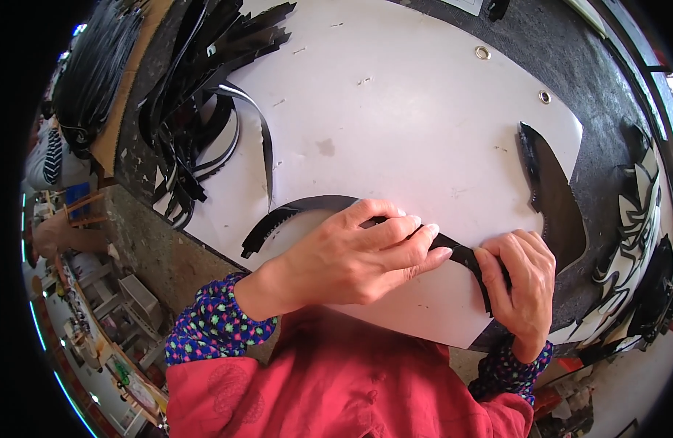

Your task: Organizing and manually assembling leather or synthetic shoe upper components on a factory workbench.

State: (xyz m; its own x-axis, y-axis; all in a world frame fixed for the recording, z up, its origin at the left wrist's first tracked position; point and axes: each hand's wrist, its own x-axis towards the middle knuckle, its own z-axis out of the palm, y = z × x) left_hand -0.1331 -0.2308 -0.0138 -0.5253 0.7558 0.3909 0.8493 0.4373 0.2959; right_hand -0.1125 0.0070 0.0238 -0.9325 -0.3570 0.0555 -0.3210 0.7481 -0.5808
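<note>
Both hands (344, 255) (522, 288), fingers (439, 257) in a pinch on a curved black strip (463, 255), partly hidden.

Two metal eyelets (477, 52) pierce the white sheet (417, 95) near its far edge; beyond the left edge of the counter (595, 91) I see a pale crate (139, 298) and a blue object (77, 196).

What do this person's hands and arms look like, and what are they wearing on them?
The left hand and right hand are bare: no gloves or rings show. Dark blue cuffs with small green, pink and reddish spots cover both wrists, gathered and puffy. Above them come red sleeves.
</note>
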